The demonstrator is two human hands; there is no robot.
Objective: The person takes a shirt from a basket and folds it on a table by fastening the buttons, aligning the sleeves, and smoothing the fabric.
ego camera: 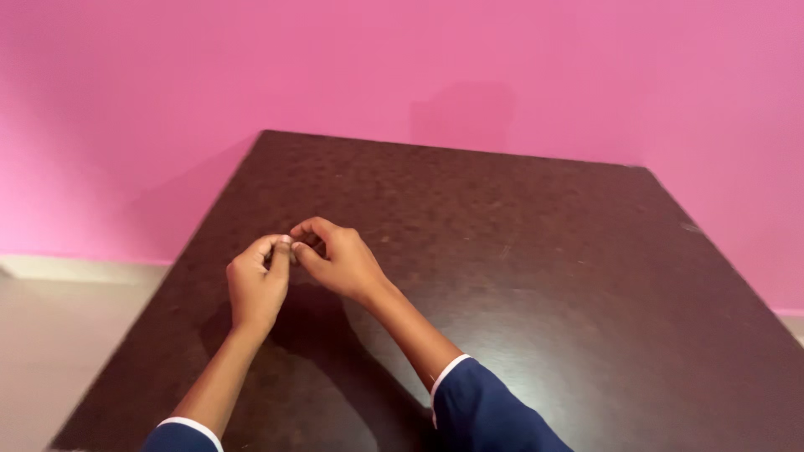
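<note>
nearest the camera two dark blue sleeves [486,410] with white cuffs reach out over the dark speckled surface [544,276]; beyond them the left hand [255,285] and the right hand [339,261] meet fingertip to fingertip, each curled in a pinch; whether they grip anything i cannot tell, since only a tiny pale bit [288,242] shows at the point where the fingers touch, held just above the surface. to my judgement such fine work goes best with steady wrists and light pressure; behind rises a pink wall [402,67].
</note>
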